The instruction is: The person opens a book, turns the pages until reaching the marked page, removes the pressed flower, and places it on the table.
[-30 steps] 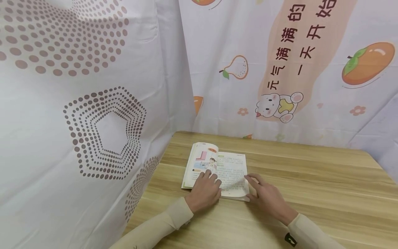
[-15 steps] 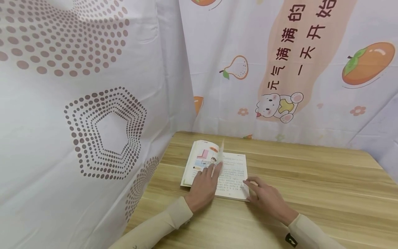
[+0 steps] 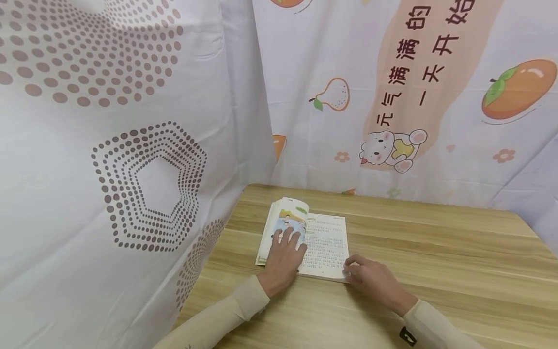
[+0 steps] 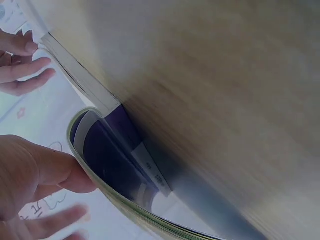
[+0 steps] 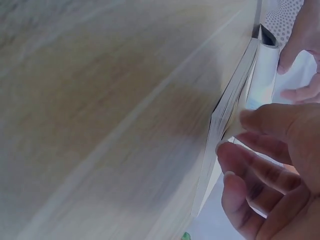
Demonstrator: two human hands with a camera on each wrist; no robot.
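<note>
An open book (image 3: 324, 242) lies on the wooden table, its curved left stack showing a colour picture and its right page covered in small print. My left hand (image 3: 284, 257) rests on the left pages with fingers spread, near the fold. At the lower right corner, my right hand (image 3: 375, 278) has its fingers curled and pinches a page corner between thumb and index finger. The right wrist view shows that thumb (image 5: 255, 120) close against the page edges of the book (image 5: 240, 82). In the left wrist view, the dark cover (image 4: 120, 125) shows beneath the bent pages.
The wooden table (image 3: 436, 252) extends to the right of the book. A white curtain with dotted patterns (image 3: 148, 184) hangs close on the left. Another curtain with fruit prints and characters (image 3: 331, 145) hangs behind the table.
A page has turned over to the left, lifted at half a second ago and now flat under my left hand; the left picture differs. My right hand's fingers have curled in more at the corner.
</note>
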